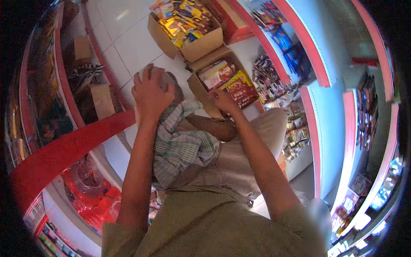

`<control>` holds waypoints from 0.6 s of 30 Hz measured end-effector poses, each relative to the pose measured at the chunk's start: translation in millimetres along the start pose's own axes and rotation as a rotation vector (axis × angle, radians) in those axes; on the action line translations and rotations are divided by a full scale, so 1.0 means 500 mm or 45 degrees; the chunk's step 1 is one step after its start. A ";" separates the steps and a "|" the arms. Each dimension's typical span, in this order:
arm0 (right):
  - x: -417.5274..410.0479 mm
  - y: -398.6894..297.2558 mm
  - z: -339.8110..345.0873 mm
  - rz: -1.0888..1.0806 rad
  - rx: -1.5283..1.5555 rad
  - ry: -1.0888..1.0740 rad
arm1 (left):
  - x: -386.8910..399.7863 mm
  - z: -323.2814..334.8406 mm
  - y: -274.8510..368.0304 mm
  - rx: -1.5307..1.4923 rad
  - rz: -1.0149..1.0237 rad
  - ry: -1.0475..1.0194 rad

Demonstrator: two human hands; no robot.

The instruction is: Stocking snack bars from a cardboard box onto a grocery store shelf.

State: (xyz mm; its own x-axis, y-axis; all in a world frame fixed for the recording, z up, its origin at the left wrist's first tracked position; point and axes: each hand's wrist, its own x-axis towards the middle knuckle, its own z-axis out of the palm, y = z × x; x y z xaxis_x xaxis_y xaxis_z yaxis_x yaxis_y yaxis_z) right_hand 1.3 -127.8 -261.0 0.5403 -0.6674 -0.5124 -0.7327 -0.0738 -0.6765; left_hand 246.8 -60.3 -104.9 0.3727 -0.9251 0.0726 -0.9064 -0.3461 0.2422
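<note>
My left hand [153, 91] is spread over a pale, rounded object [165, 83], fingers curved around it; the hand hides most of it, so its kind is unclear. A green-and-white checked cloth [184, 141] lies bunched across my lap, beside that forearm. My right hand [225, 102] has its fingers curled at the near side of an open cardboard box [199, 91]. Whether it pinches anything cannot be made out. Inside this box are a red-brown and yellow printed pack [239, 91] and a white and red one [215, 75].
Beyond it, a larger cardboard box [202, 46] holds many yellow and blue packets [186, 24] on the tiled floor [118, 41]. Red-edged shelves [310, 41] with packaged goods rise at right. A red shelf edge [74, 138] crosses at left, near red plastic-wrapped goods [96, 196].
</note>
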 end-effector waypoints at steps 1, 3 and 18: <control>0.042 0.027 0.020 -0.007 0.138 0.118 | 0.001 -0.002 -0.005 -0.006 -0.007 0.036; 0.118 0.085 0.061 0.079 0.267 0.166 | 0.002 -0.003 -0.014 -0.047 -0.020 0.040; 0.421 0.199 0.213 0.080 0.424 0.444 | -0.001 -0.032 -0.056 0.226 -0.051 0.083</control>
State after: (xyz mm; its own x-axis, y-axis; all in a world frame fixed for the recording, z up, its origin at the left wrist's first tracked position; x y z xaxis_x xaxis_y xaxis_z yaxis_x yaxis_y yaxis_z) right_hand 86.2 -196.6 -492.8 0.2865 -0.8758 -0.3885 -0.5568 0.1778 -0.8114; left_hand 275.2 -47.4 -96.5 0.4164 -0.8999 0.1300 -0.9091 -0.4102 0.0724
